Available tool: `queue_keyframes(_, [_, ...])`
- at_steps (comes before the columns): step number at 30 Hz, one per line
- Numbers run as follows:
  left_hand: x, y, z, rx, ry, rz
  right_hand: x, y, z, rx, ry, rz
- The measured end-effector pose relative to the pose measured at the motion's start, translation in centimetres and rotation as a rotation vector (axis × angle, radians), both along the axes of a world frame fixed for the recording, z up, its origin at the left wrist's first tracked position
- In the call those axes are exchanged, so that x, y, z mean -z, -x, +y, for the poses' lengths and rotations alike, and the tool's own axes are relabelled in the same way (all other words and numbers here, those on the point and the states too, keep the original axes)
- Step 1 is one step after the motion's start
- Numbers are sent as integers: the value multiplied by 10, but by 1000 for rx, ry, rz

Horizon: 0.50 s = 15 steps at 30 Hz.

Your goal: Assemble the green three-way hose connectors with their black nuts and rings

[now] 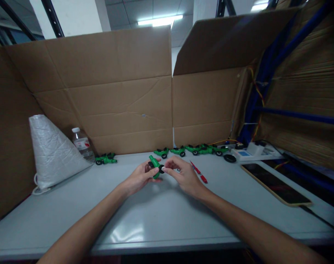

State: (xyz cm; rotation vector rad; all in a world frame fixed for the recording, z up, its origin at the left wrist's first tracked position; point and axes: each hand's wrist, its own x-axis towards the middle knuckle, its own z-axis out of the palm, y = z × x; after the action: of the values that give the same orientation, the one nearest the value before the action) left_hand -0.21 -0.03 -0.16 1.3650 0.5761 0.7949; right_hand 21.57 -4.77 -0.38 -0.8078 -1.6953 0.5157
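Note:
My left hand (143, 177) is closed around a green toy car (155, 164) with black wheels, held above the white table near its middle. My right hand (183, 175) is pinched at the car's right side, its fingertips close against a black wheel (161, 169). A tiny whitish bit shows at those fingertips, too small to name. Just right of my right hand lies a slim red tool (199, 172), perhaps a screwdriver; its kind is not clear. A small dark piece lies partly hidden behind my right fingers.
Several green toy cars (178, 151) line the table's back edge, with more at the left (105, 158). A black ring (230, 158), power strip (256, 151) and cabled phone (275, 183) are at right. A silvery bag (55, 154) and bottle (82, 143) stand left. Cardboard walls (123, 106) enclose the table.

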Motion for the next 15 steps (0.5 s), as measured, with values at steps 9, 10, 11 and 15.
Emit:
queue_keyframes(9, [0, -3, -1, -12, -20, 10, 5, 2, 1, 57, -49, -57])
queue_keyframes(10, [-1, -3, -2, -8, -22, 15, 7, 2, 3, 51, -29, -41])
queue_keyframes(11, [-2, -2, -2, -4, -21, 19, 9, 2, 4, 38, 0, -16])
queue_keyframes(15, [-4, -2, -2, 1, -28, 21, 17, 2, 13, -56, 167, 105])
